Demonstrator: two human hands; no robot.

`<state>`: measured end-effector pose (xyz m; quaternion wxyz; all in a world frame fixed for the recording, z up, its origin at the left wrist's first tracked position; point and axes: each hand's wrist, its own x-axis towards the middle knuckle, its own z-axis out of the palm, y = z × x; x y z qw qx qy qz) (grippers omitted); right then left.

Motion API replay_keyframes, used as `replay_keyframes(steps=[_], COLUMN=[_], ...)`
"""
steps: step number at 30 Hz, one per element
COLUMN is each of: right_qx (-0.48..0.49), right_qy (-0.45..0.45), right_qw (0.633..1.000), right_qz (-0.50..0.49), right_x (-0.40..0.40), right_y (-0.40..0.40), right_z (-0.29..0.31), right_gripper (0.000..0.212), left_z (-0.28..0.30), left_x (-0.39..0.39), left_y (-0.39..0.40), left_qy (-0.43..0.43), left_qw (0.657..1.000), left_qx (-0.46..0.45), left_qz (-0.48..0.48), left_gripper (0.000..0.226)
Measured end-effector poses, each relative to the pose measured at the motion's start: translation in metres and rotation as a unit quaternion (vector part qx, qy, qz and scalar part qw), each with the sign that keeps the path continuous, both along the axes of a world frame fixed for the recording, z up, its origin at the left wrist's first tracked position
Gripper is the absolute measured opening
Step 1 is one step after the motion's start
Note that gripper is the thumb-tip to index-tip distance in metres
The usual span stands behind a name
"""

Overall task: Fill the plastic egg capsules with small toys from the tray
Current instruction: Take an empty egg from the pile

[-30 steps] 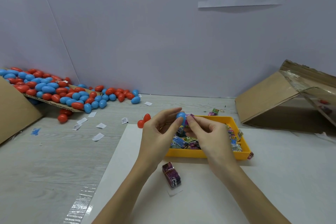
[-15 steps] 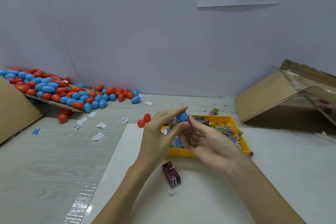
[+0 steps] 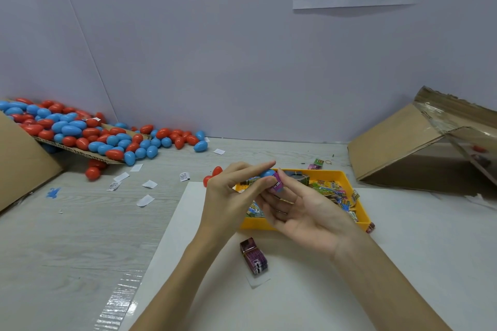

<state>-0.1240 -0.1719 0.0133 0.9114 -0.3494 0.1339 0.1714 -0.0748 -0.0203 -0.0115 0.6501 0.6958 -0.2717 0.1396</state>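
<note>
Over the white mat [image 3: 309, 290] I see my left hand [image 3: 228, 196] pinching a blue egg capsule [image 3: 267, 173] – purple toy [image 3: 277, 185] poking out – right hand [image 3: 304, 212] open, palm up.

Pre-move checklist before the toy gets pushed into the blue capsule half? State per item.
1. Capsule held: ok. The left hand pinches the blue capsule half between thumb and fingers.
2. Toy at the capsule: ok. The purple toy sits against it, touched by the right hand.
3. Toy fully inside: not ok. Much of the toy shows outside the half.
4. Right hand grip: cannot tell. Its fingers look extended, palm up; whether they pinch the toy is hidden.
5. Matching half at hand: cannot tell. Two red pieces lie beside the yellow tray; no loose blue half is visible.
6. More toys available: ok. The tray holds many packets.
</note>
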Motion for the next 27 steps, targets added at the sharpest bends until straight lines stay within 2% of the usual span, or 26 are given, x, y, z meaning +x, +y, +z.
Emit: replay_keyframes(steps=[15,18,23,27], right_qx=[-0.004,-0.054,-0.204,-0.155], right_qy=[-0.024,-0.049,-0.099,-0.121], right_qw=[1.000,0.997,0.973,0.979], right_qz=[-0.008,-0.028,-0.040,-0.047], right_x=[-0.0017,-0.0001,0.0019,0.0026], right_y=[0.0023,0.0013,-0.0001,0.0017], right_z=[0.0024,0.0001,-0.0060,-0.0071], right_gripper=[0.048,0.048,0.051,0.046], left_z=[-0.0003,-0.0004,0.0011,0.0024], left_x=[-0.0028,-0.0041,-0.0010,0.0014], left_y=[-0.0043,-0.0046,0.0002,0.0039], left_qy=[0.007,0.030,0.032,0.016], left_qw=[1.000,0.998,0.997,0.998], left_qx=[-0.014,0.009,0.036,0.028], left_qz=[-0.014,-0.049,-0.061,-0.050], left_gripper=[0.021,0.026,0.029,0.031])
